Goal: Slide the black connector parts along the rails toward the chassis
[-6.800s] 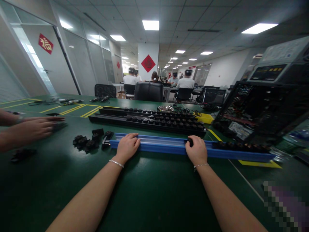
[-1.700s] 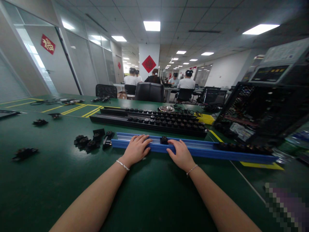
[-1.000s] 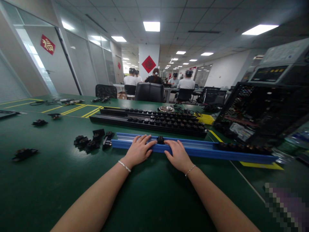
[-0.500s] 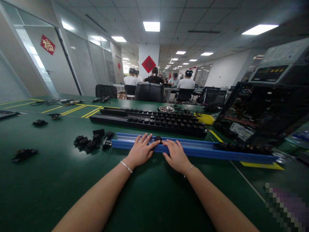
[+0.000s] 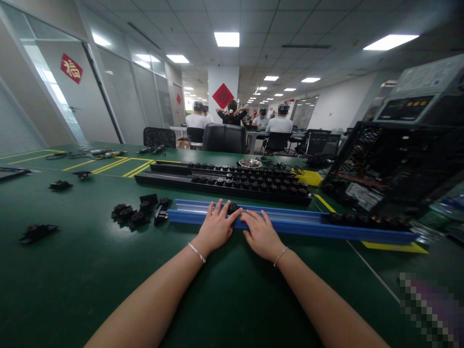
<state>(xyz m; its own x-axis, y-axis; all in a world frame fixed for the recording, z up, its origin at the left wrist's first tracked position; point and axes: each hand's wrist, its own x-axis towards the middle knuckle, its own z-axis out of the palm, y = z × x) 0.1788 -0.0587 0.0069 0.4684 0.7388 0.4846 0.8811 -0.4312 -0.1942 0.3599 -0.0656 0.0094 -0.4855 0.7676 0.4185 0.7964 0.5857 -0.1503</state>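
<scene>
A long blue rail tray (image 5: 297,225) lies across the green table in front of me. Both hands rest at its near edge, left of its middle. My left hand (image 5: 216,226) has its fingers spread over the rail, with a small black component (image 5: 233,208) sitting in the channel between its index finger and thumb. Close beside it, my right hand (image 5: 261,234) lies with fingers apart and slightly bent, its fingertips on the rail's edge near the left thumb. At the tray's right end sits a row of similar black components (image 5: 366,221).
Behind the blue tray stand black rail trays (image 5: 174,180) filled with components. Several loose black components (image 5: 132,215) lie left of the rail. An open computer case (image 5: 395,164) stands at the right. A metal dish (image 5: 250,164) and cables are farther back. People sit in the background.
The small black component has shifted slightly left along the blue tray. My left hand has moved a little to the right and my right hand slightly left, so they are closer together.
</scene>
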